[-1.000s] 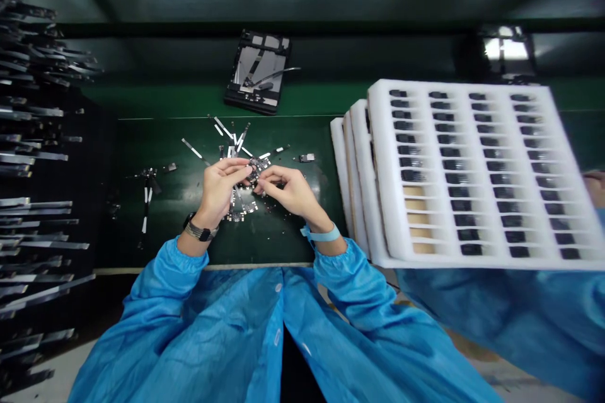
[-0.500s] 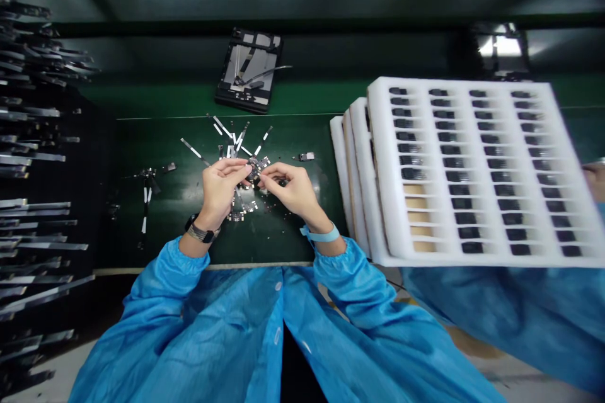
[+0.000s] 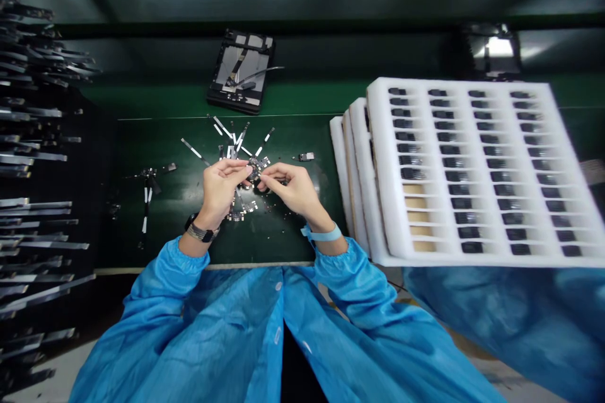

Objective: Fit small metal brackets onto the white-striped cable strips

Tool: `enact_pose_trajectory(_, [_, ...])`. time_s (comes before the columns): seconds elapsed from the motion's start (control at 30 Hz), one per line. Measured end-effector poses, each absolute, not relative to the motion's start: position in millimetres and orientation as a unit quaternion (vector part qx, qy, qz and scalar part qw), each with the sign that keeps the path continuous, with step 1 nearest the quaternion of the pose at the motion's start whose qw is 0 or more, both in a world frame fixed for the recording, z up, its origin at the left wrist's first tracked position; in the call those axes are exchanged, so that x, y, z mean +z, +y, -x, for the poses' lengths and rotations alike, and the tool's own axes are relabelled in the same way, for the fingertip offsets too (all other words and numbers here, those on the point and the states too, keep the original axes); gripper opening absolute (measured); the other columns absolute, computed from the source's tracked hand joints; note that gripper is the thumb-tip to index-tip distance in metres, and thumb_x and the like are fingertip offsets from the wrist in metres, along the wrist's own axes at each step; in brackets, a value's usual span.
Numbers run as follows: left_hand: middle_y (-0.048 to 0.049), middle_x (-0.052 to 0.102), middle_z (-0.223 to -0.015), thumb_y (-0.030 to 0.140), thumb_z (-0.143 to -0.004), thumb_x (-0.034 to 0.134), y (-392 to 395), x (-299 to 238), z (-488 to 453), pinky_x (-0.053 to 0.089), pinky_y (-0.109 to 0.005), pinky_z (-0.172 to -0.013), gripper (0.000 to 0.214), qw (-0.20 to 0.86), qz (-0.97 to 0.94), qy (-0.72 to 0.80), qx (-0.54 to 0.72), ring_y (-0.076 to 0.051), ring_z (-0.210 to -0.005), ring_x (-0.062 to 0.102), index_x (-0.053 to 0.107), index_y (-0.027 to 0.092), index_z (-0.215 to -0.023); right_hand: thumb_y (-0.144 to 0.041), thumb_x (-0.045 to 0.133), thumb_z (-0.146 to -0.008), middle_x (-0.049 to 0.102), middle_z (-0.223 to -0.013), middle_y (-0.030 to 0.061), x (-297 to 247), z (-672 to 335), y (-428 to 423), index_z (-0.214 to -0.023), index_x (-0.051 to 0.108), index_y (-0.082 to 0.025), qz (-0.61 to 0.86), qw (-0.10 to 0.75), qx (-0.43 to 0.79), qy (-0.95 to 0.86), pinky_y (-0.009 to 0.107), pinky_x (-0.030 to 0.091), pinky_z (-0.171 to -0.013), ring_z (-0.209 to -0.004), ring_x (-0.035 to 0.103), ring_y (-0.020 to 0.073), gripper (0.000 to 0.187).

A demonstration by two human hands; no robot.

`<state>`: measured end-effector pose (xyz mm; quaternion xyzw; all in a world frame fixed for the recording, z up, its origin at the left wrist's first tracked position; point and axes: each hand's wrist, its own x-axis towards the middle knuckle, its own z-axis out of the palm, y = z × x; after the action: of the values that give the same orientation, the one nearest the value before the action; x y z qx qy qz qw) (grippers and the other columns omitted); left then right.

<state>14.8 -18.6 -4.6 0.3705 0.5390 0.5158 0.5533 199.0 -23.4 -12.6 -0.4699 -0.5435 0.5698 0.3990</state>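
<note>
My left hand [image 3: 224, 182] pinches a small circuit board [image 3: 256, 170] between thumb and fingers, above the green bench. From the other side, the fingertips of my right hand [image 3: 293, 187] close together at the board's right edge; whether they grip the board or a tiny part on it is too small to tell. Under and behind the hands lies a pile of similar boards [image 3: 243, 209] with black-and-white flex cables [image 3: 236, 138] fanning out. A single small module [image 3: 306, 156] lies right of the pile.
Stacked white foam trays [image 3: 444, 170] holding rows of black modules stand at the right. A black tray of parts [image 3: 241, 69] sits behind. Loose cables [image 3: 145, 201] lie to the left, beside a dark rack [image 3: 38, 201] bristling with flex strips. A co-worker's blue sleeve [image 3: 520, 321] shows at lower right.
The black tray behind has shifted slightly left. A co-worker's hand at the far right edge has gone from view. My hands have barely moved.
</note>
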Motion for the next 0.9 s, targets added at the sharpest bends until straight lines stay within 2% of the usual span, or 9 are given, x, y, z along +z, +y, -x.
enact_pose_trajectory(0.27, [-0.0058, 0.08, -0.08, 0.039, -0.063, 0.099, -17, -8, -13, 0.064, -0.031, -0.068, 0.039, 0.589, -0.355, 0.524, 0.502, -0.016, -0.065, 0.075, 0.077, 0.015, -0.085, -0.066, 0.088, -0.083, 0.082, -0.082, 0.0081, -16, -201, -21, -0.092, 0.071, -0.02, 0.436, 0.404, 0.631, -0.499, 0.038, 0.065, -0.08, -0.078, 0.08, 0.0232, 0.05])
enact_pose_trajectory(0.47, [-0.0062, 0.081, -0.08, 0.037, -0.06, 0.101, -18, -13, -15, 0.064, -0.03, -0.068, 0.039, 0.603, -0.339, 0.512, 0.509, -0.016, -0.065, 0.075, 0.078, 0.015, -0.083, -0.065, 0.091, -0.08, 0.082, -0.081, 0.0071, -21, -202, -19, -0.09, 0.073, -0.021, 0.425, 0.404, 0.653, -0.479, 0.039, 0.065, -0.078, -0.077, 0.08, 0.0239, 0.049])
enact_pose_trajectory(0.6, [-0.0065, 0.081, -0.082, 0.035, -0.062, 0.101, -17, -10, -18, 0.064, -0.029, -0.068, 0.035, 0.603, -0.339, 0.509, 0.513, -0.015, -0.065, 0.074, 0.081, 0.016, -0.083, -0.062, 0.088, -0.085, 0.083, -0.085, 0.0077, -16, -202, -21, -0.091, 0.075, -0.021, 0.419, 0.399, 0.643, -0.503, 0.041, 0.064, -0.081, -0.08, 0.08, 0.0251, 0.044])
enact_pose_trajectory(0.7, [-0.0066, 0.082, -0.086, 0.033, -0.068, 0.099, -18, 9, -3, 0.064, -0.029, -0.073, 0.029, 0.573, -0.392, 0.492, 0.525, -0.016, -0.073, 0.076, 0.085, 0.018, -0.088, -0.053, 0.085, -0.091, 0.084, -0.097, 0.0079, -11, -212, -19, -0.098, 0.079, -0.023, 0.438, 0.402, 0.563, -0.574, 0.043, 0.062, -0.087, -0.091, 0.079, 0.027, 0.032])
enact_pose_trajectory(0.77, [-0.0067, 0.082, -0.089, 0.032, -0.074, 0.097, -23, 28, 22, 0.064, -0.028, -0.072, 0.024, 0.55, -0.447, 0.475, 0.521, -0.017, -0.076, 0.076, 0.087, 0.019, -0.092, -0.045, 0.08, -0.095, 0.083, -0.102, 0.0076, -14, -223, -16, -0.101, 0.081, -0.024, 0.481, 0.419, 0.454, -0.622, 0.045, 0.059, -0.091, -0.097, 0.076, 0.0282, 0.022])
enact_pose_trajectory(0.83, [-0.0071, 0.08, -0.089, 0.032, -0.08, 0.093, -30, 46, 55, 0.059, -0.027, -0.06, 0.019, 0.55, -0.49, 0.459, 0.497, -0.016, -0.067, 0.072, 0.087, 0.02, -0.093, -0.039, 0.073, -0.097, 0.08, -0.106, 0.0093, -22, -237, -10, -0.104, 0.082, -0.024, 0.542, 0.426, 0.323, -0.648, 0.048, 0.057, -0.095, -0.104, 0.071, 0.0305, 0.019])
enact_pose_trajectory(0.9, [-0.0074, 0.076, -0.086, 0.031, -0.082, 0.09, -37, 56, 91, 0.048, -0.024, -0.047, 0.016, 0.564, -0.512, 0.452, 0.464, -0.013, -0.056, 0.064, 0.086, 0.019, -0.091, -0.036, 0.071, -0.096, 0.077, -0.113, 0.0132, -35, -248, -4, -0.111, 0.081, -0.022, 0.596, 0.402, 0.22, -0.66, 0.053, 0.053, -0.1, -0.111, 0.066, 0.0341, 0.023])
